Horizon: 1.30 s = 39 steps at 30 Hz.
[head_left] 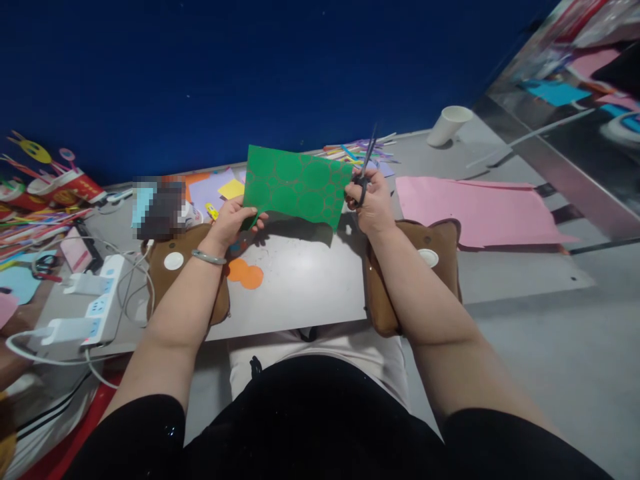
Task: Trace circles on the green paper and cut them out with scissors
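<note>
A green sheet of paper [290, 183] with circles drawn over it is held up above the table. My left hand [234, 220] pinches its lower left corner between thumb and fingers. My right hand [371, 200] is closed around the dark handles of a pair of scissors [369, 157], whose blades point up and away from me. The fingers of that hand are at the sheet's right edge; whether they also grip it I cannot tell. Below the sheet, orange paper circles [247, 275] lie on the table near my left wrist.
Brown cushions [383, 303] lie under both forearms. A power strip [106, 300] with cables sits at left, near red cups [77, 183]. Pink paper [480, 210] and a white cup [450, 125] are at right. Colourful strips [350, 152] lie by the blue wall [280, 73].
</note>
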Available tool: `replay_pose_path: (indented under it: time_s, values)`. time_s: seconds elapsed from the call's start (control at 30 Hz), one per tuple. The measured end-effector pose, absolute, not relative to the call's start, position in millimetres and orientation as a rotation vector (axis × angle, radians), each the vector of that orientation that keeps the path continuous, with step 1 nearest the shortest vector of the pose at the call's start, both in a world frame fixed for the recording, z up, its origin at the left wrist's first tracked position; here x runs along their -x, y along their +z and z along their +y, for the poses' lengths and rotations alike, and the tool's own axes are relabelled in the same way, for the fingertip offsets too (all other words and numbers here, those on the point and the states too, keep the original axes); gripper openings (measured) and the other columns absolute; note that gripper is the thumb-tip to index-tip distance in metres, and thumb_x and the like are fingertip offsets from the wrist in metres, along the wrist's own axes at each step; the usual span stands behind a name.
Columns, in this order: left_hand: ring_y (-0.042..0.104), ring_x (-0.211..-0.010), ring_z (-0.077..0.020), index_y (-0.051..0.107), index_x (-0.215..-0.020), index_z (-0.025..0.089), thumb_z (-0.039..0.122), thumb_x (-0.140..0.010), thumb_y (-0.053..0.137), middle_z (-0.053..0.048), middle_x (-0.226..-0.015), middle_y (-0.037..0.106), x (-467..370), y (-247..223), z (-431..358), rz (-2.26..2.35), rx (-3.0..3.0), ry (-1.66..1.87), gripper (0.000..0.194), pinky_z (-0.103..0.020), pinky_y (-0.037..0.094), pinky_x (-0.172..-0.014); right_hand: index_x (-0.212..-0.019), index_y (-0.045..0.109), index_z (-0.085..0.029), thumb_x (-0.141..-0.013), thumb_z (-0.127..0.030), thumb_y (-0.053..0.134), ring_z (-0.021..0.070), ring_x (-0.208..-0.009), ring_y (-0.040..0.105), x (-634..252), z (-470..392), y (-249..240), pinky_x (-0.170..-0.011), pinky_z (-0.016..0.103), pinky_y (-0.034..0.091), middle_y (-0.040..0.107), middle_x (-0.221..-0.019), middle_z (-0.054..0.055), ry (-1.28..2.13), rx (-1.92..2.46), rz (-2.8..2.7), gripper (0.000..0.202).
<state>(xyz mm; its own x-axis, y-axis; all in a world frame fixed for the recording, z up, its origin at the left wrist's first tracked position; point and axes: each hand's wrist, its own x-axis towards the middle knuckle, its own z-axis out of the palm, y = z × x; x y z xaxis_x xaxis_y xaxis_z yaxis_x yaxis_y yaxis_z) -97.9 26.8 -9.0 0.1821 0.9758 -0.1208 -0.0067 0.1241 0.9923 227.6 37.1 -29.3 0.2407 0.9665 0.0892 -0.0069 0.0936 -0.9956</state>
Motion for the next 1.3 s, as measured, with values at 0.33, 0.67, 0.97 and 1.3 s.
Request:
replay_pose_path:
  time_s: [0.33,0.67,0.97,1.3]
  values:
    - [0.069,-0.054,-0.0132,0.065,-0.094,0.018,0.034,-0.065,0.078,-0.005,-0.073,0.078,98,-11,28,1.113,-1.195,1.029,0.035,-0.021,0.051,-0.045,-0.111,0.058,-0.03,-0.063,-0.04,0.084,0.0141,-0.068,0.061,-223,33,-28,-0.053,0.027,0.047,0.067,-0.088,-0.001,1.014,1.224,-1.038,0.056]
    - [0.069,-0.054,-0.0127,0.067,-0.091,0.016,0.033,-0.066,0.078,-0.004,-0.072,0.077,97,-14,29,1.087,-1.167,1.105,0.033,-0.019,0.049,-0.045,-0.106,0.054,-0.029,-0.06,-0.048,0.096,0.0121,-0.065,0.059,-222,35,-32,-0.052,0.025,0.045,0.063,-0.079,-0.004,1.088,1.107,-1.074,0.065]
    - [0.068,-0.053,-0.0116,0.066,-0.093,0.017,0.028,-0.068,0.076,-0.003,-0.073,0.079,98,-16,34,1.063,-1.121,1.194,0.029,-0.019,0.05,-0.046,-0.101,0.053,-0.028,-0.052,-0.036,0.099,0.0108,-0.061,0.056,-221,38,-39,-0.051,0.024,0.044,0.063,-0.076,-0.006,1.165,0.985,-1.083,0.067]
    - [0.07,-0.055,-0.0122,0.068,-0.096,0.015,0.03,-0.072,0.079,-0.007,-0.082,0.082,92,-16,27,1.036,-1.146,1.108,0.03,-0.021,0.052,-0.046,-0.103,0.054,-0.028,-0.051,-0.037,0.097,0.0116,-0.059,0.058,-219,37,-39,-0.055,0.027,0.052,0.061,-0.072,-0.009,1.15,0.972,-1.061,0.068]
